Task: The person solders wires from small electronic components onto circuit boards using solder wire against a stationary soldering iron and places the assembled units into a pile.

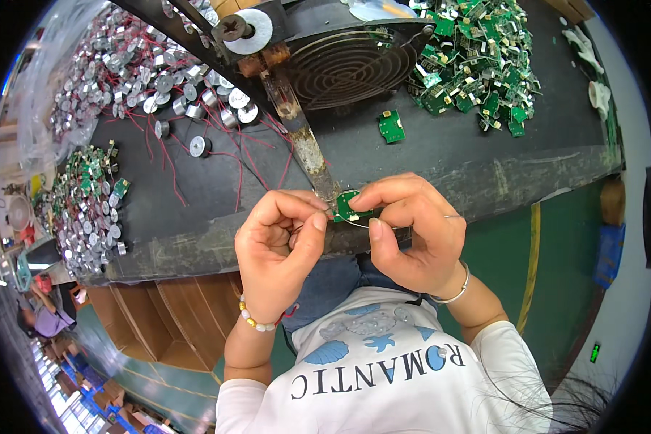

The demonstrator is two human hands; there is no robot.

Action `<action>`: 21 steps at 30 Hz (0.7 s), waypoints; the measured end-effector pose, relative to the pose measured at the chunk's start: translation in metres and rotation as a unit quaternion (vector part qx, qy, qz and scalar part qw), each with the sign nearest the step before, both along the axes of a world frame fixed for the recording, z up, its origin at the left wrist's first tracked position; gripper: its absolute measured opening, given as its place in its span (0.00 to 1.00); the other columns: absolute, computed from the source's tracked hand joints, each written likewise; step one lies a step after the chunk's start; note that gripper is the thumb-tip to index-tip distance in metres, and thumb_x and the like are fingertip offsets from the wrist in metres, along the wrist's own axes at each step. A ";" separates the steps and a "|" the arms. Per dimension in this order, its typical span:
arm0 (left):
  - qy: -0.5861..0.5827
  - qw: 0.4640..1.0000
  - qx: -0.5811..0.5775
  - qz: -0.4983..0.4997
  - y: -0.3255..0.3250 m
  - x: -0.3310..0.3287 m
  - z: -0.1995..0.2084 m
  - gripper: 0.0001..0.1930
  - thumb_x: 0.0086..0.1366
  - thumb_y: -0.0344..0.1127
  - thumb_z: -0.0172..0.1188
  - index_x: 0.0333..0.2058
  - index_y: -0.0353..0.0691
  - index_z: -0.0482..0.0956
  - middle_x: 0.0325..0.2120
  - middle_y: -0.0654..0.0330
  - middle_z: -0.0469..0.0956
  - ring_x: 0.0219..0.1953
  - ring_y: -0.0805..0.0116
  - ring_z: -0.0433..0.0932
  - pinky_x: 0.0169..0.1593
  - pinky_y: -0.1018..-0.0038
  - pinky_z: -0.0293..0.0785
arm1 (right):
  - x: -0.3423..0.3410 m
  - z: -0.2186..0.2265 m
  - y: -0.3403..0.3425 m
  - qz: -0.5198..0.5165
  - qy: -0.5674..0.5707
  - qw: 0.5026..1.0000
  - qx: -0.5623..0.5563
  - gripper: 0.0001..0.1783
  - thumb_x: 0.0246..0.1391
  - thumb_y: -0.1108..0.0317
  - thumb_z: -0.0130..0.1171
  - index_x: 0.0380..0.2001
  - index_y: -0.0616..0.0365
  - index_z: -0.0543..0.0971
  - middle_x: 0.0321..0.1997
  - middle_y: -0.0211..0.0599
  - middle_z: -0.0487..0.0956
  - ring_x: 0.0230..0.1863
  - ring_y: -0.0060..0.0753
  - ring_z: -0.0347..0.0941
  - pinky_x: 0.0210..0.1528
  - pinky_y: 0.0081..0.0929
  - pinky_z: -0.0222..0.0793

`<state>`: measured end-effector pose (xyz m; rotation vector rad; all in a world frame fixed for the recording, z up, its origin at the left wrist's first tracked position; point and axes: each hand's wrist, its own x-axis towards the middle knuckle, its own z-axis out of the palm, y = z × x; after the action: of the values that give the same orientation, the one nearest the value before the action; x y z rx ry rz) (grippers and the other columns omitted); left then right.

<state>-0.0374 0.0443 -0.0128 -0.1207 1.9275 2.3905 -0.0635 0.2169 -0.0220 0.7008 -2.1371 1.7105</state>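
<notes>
Just below the tip of a worn soldering iron (307, 148), a small green circuit board (346, 205) is held between my two hands. My left hand (276, 242) is pinched closed at the board's left edge, where a bit of thin red wire shows at the fingertips. My right hand (421, 228) is closed too, its index finger against the board's right side. A thin silvery solder wire (354, 223) curves from the board through the right fingers and sticks out behind them. The iron's tip meets or nearly meets the board's upper left corner; contact is hard to tell.
A black fan with a round grille (354, 69) stands behind the iron. Piles of silver round parts with red wires (123, 65) lie left, green boards (477, 58) right. One loose board (392, 126) lies between. Wired boards (90, 195) lie near left. Cardboard boxes (159, 318) stand below the table.
</notes>
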 end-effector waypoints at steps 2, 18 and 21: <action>0.001 1.000 0.003 0.004 0.001 0.000 0.000 0.04 0.61 0.19 0.56 0.33 0.32 0.72 0.39 0.59 0.75 0.27 0.87 0.66 0.29 0.89 0.61 | 0.000 0.000 0.000 0.001 0.001 1.000 -0.002 0.07 0.42 0.81 0.61 0.21 0.61 0.72 0.34 0.43 0.80 0.32 0.35 0.77 0.34 0.26 0.74; 0.129 0.761 -0.547 0.323 -0.194 -0.012 0.027 0.08 0.63 0.32 0.60 0.39 0.34 0.78 0.34 0.61 0.79 0.33 0.75 0.74 0.39 0.77 0.70 | 0.038 -0.018 0.034 -0.045 0.001 0.994 0.097 0.05 0.49 0.80 0.54 0.31 0.61 0.74 0.43 0.44 0.75 0.34 0.34 0.70 0.35 0.24 0.68; 0.180 0.610 -0.705 0.313 -0.199 -0.012 0.039 0.10 0.66 0.32 0.57 0.43 0.35 0.78 0.39 0.58 0.78 0.40 0.68 0.76 0.45 0.73 0.70 | 0.057 -0.031 0.037 -0.064 0.000 0.990 0.126 0.05 0.48 0.78 0.57 0.30 0.61 0.73 0.48 0.48 0.70 0.29 0.28 0.67 0.32 0.22 0.65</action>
<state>-0.0492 -0.1542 0.0264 -0.4342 3.8545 0.2086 -0.0060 0.2540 -0.0527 0.6117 -2.3684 1.3904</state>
